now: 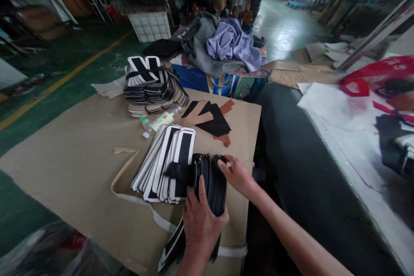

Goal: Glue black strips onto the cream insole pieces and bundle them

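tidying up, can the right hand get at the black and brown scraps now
Probably yes: the right hand is at the black stack, but nothing seems to stand between it and the scraps.

Bottle (164, 118) here on the table (80, 142): pile (147, 90) just behind it, leftward; scraps (213, 121) to its right; strips (161, 166) before it, bundle (211, 181) front-right, ribbon (139, 200) front-left; clothes (223, 45) well behind, rightward.
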Available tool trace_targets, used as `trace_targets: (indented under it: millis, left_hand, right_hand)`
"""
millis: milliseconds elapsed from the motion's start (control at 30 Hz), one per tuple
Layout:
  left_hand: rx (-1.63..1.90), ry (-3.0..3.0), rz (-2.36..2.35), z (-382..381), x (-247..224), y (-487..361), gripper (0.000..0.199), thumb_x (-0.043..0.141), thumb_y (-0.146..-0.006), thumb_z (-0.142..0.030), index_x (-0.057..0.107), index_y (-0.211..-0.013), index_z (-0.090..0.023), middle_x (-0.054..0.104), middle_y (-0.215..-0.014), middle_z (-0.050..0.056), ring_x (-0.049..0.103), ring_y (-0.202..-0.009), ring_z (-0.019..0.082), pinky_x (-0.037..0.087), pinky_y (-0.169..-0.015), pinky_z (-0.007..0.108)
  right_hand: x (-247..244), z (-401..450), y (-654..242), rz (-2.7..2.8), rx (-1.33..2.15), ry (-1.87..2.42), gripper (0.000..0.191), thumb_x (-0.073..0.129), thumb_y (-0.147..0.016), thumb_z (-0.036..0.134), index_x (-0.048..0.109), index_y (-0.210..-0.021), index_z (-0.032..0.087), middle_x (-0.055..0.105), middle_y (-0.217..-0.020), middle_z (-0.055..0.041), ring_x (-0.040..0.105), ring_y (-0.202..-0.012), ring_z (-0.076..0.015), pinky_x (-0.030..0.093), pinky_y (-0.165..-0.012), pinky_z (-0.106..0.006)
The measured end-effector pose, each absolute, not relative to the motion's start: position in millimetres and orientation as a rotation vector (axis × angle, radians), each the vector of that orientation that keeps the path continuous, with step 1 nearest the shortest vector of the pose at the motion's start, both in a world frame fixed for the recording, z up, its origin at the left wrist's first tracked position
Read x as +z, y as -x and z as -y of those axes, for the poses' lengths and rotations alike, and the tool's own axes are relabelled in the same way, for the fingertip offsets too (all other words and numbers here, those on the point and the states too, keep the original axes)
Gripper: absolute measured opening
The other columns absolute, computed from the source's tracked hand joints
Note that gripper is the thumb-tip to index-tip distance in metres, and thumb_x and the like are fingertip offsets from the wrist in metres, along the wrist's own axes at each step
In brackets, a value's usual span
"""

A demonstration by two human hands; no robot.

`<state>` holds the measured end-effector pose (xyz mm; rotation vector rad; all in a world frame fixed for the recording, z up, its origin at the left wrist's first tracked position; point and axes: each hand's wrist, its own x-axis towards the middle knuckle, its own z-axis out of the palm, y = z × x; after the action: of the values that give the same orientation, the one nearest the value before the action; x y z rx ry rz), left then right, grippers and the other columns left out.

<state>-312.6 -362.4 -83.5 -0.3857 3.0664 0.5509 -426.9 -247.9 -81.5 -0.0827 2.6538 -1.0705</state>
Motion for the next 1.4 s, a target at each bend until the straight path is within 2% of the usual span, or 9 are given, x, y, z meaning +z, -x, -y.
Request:
trace_targets:
  millis: [133,233,367,500,633,833,1033,1233,1400]
  left_hand:
    - [0.926,0.279,-2.945,379,-84,310,0.108,0.074,-0.061,-0.039,0.012,-0.145,-0.014,0.037,-0.135,0.021,0.039,-0.124,0.036,0.038,-0.098,0.047]
    - [1.337,0.261,-2.668,407,-87,308,0.097,0.065,-0.074,-0.042,0.005,-0.146,-0.015,0.043,-0.135,0.019,0.043,-0.125,0.028,0.039,-0.100,0.044]
    - [1.408,0.233,-2.497,438,-96,307,0.058,0.049,-0.085,-0.042,0.038,-0.134,-0.014,0.052,-0.128,0.015,0.049,-0.120,0.025,0.036,-0.103,0.044]
    - [1.366,0.167,-2.602,434,-109,307,0.048,0.044,-0.086,-0.041,0.048,-0.125,-0.015,0.053,-0.124,0.013,0.048,-0.119,0.024,0.036,-0.104,0.044]
    - [1.262,0.276,-2.735,411,-118,308,0.050,0.040,-0.085,-0.035,0.046,-0.125,-0.006,0.053,-0.118,0.020,0.048,-0.117,0.029,0.036,-0.102,0.047]
    - [0.971,0.417,-2.745,375,-111,300,0.063,0.040,-0.082,-0.023,0.027,-0.133,0.011,0.030,-0.138,0.032,0.022,-0.134,0.038,0.024,-0.106,0.052]
    - [1.169,0.355,-2.663,375,-108,293,0.075,0.051,-0.078,-0.036,0.024,-0.138,-0.001,0.030,-0.141,0.025,0.025,-0.134,0.035,0.025,-0.107,0.049]
    - [1.618,0.237,-2.450,417,-120,279,0.047,0.031,-0.091,-0.032,0.039,-0.133,-0.012,0.047,-0.134,0.015,0.042,-0.126,0.023,0.033,-0.107,0.042]
    - [1.279,-0.060,-2.776,441,-141,234,0.042,0.040,-0.088,-0.030,0.052,-0.124,-0.012,0.051,-0.128,0.017,0.043,-0.123,0.028,0.033,-0.105,0.052]
  right_hand:
    - [-102,261,366,-2.577,-1.406,-0.171,0.083,0.051,-0.084,0.052,0.015,-0.146,0.010,0.041,-0.139,-0.0181,0.041,-0.128,-0.0268,0.036,-0.103,-0.040]
    - [-109,272,341,-2.547,-1.543,-0.356,0.089,0.053,-0.081,0.053,0.011,-0.146,0.009,0.029,-0.146,-0.0190,0.030,-0.134,-0.0264,0.030,-0.109,-0.041]
    - [-111,270,330,-2.476,-1.642,-0.436,0.084,0.055,-0.080,0.051,0.017,-0.144,0.012,0.035,-0.143,-0.0183,0.034,-0.132,-0.0268,0.032,-0.107,-0.042]
    - [-106,274,330,-2.419,-1.658,-0.475,0.083,0.059,-0.077,0.050,0.021,-0.141,0.012,0.047,-0.133,-0.0175,0.047,-0.122,-0.0272,0.039,-0.101,-0.039]
    - [-93,288,344,-2.530,-1.470,-0.505,0.094,0.067,-0.069,0.053,0.021,-0.142,0.014,0.044,-0.133,-0.0180,0.044,-0.123,-0.0309,0.039,-0.100,-0.041]
    - [-80,299,361,-2.726,-0.948,-0.495,0.120,0.075,-0.052,0.060,0.018,-0.145,0.010,0.045,-0.125,-0.0239,0.042,-0.116,-0.0426,0.041,-0.089,-0.053]
    - [-79,312,367,-2.852,-0.655,-0.414,0.120,0.076,-0.053,0.057,0.013,-0.148,0.016,0.045,-0.116,-0.0239,0.044,-0.108,-0.0448,0.034,-0.082,-0.061]
    - [-77,308,373,-2.867,-0.595,-0.372,0.114,0.073,-0.058,0.051,0.014,-0.148,0.017,0.047,-0.111,-0.0211,0.049,-0.100,-0.0405,0.042,-0.077,-0.049]
    - [-78,288,375,-2.844,-0.666,-0.310,0.115,0.073,-0.058,0.056,0.016,-0.148,0.014,0.048,-0.110,-0.0207,0.052,-0.101,-0.0390,0.042,-0.082,-0.046]
